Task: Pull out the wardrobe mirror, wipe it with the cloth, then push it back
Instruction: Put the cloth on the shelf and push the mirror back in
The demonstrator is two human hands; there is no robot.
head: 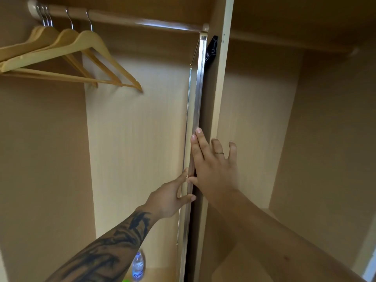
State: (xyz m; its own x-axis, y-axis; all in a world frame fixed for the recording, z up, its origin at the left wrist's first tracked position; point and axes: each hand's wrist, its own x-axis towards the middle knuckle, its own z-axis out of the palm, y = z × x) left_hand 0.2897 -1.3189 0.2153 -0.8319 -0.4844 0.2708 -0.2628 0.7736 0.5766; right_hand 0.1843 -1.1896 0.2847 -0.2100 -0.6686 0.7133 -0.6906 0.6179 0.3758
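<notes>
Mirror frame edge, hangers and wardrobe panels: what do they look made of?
The slim silver mirror frame edge looks like brushed metal, probably aluminium: straight ridged profile, streaky sheen. The pale tan coat hangers look like smooth lacquered wood with shiny metal hooks. The light beige wardrobe back panel seems laminated board with faint printed grain; solid wood can't be ruled out.

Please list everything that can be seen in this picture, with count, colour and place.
wooden hangers: several, light wood with metal hooks, on the rail at upper left
rail: one, pale, across the top of the left compartment
mirror: one, seen edge-on, silver and gold frame, against the centre partition
bracket: one, black, behind the mirror's top
partition: one, light wood, centre
water bottle: one, clear with blue label, bottom of the left compartment
left hand: fingers on the mirror's edge
right hand: flat against the mirror's edge, ring on one finger
</notes>
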